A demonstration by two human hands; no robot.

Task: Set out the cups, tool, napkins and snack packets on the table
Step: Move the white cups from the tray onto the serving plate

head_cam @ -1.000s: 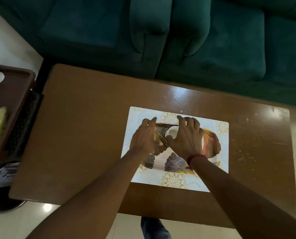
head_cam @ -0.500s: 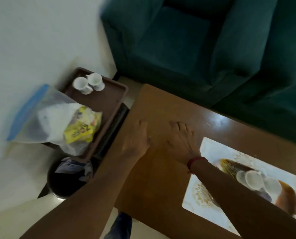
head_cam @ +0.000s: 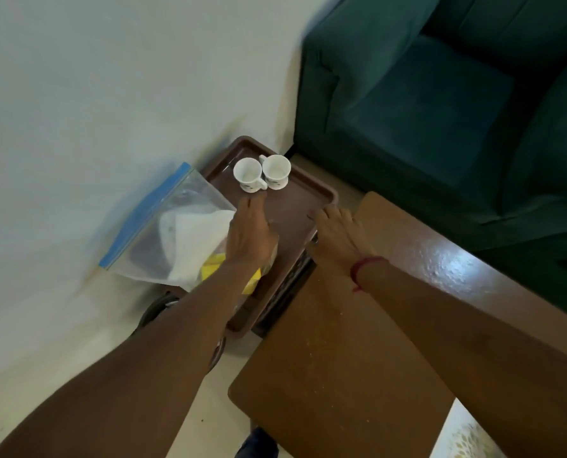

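Two small white cups, the left cup point(head_cam: 248, 173) and the right cup point(head_cam: 276, 170), stand side by side at the far end of a brown tray point(head_cam: 321, 193). A clear zip bag with a blue seal point(head_cam: 173, 226) lies on the tray's left side, with white napkins inside. A yellow snack packet point(head_cam: 214, 266) shows under my left wrist. My left hand point(head_cam: 250, 231) reaches over the tray, fingertips just short of the left cup, holding nothing. My right hand point(head_cam: 336, 234) hovers flat over the tray's right edge, empty, with a red thread at the wrist.
The brown wooden table point(head_cam: 341, 358) fills the lower right, with a corner of a patterned placemat point(head_cam: 463, 438) on it. A dark green sofa point(head_cam: 440, 110) stands behind it. A white wall is on the left. A dark round bin point(head_cam: 156, 309) sits under the tray.
My view has swung left from the placemat, where two cups now stand, to the side tray. Both hands left those cups and moved out over the tray, toward the two cups there.
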